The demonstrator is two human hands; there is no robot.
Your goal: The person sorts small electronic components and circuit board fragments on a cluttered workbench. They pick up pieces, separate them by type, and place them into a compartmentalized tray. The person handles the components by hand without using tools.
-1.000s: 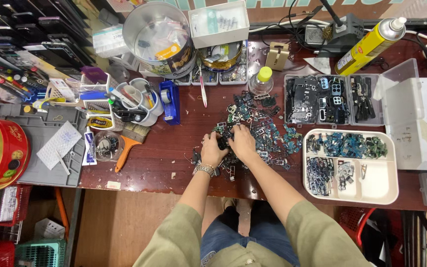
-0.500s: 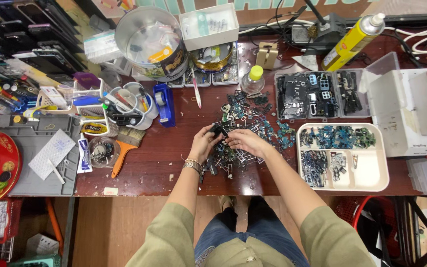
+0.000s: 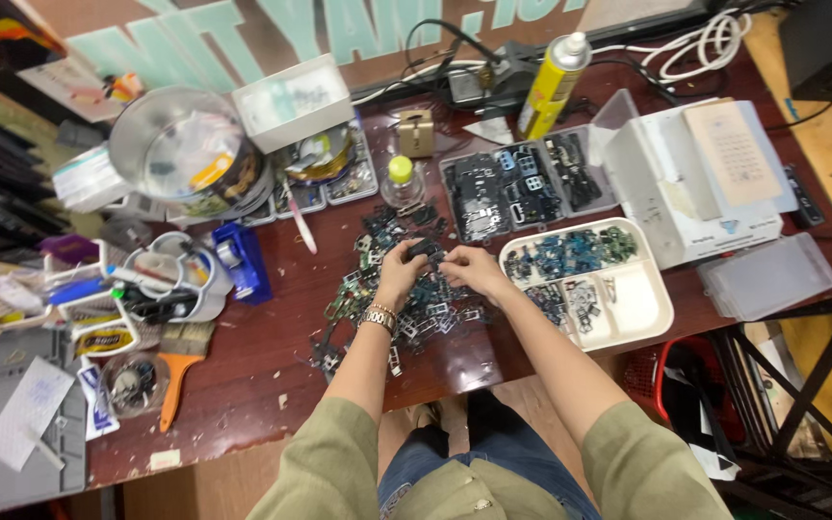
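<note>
My left hand (image 3: 399,274) and my right hand (image 3: 469,269) meet over a heap of small dark electronic parts (image 3: 392,289) spread on the red-brown table (image 3: 243,366). Both hands pinch one small dark part (image 3: 423,249) between their fingertips, just above the heap. A bracelet sits on my left wrist. To the right of my hands lies a white divided tray (image 3: 628,308) with blue-green and grey parts sorted in its compartments. Behind it stands a clear compartment box (image 3: 522,188) filled with dark parts.
A yellow-capped small bottle (image 3: 400,178), a yellow spray can (image 3: 551,87) and a white box (image 3: 695,183) stand at the back right. A round clear tub (image 3: 180,144), a blue tape holder (image 3: 240,258), tool cups and an orange-handled brush (image 3: 175,371) crowd the left.
The view has shifted to the right and tilted. My hands have lifted slightly from the heap and now hold one small part together between the fingertips.
</note>
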